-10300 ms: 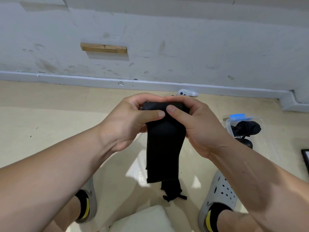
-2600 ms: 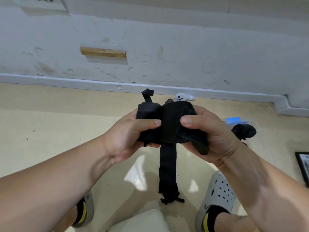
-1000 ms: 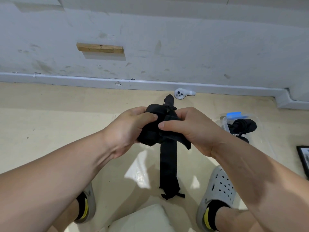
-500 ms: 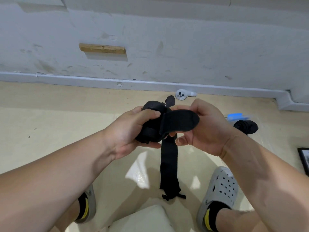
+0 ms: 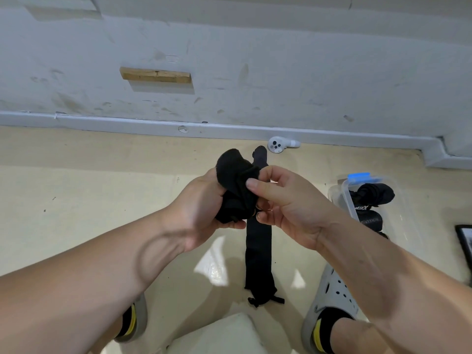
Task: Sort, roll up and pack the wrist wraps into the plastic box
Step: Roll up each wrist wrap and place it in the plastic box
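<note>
Wrist wrap point(image 5: 236, 185), part-rolled: left hand point(image 5: 201, 208) curls round its rolled part, right hand point(image 5: 288, 208) pinches the outer layer between thumb and forefinger. Loose tail point(image 5: 258, 254) hangs straight down below the grip, long axis vertical. Plastic box point(image 5: 346, 200) lies right of the grip, nearer the right hand, with room between for a sideways carry.

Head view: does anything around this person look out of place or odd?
A small white plastic controller lies alone on the beige floor by the skirting, unrelated to the black fabric wrist wrap being rolled. A bare wooden block sticks to the scuffed white wall. Nothing looks spilled or broken.
</note>
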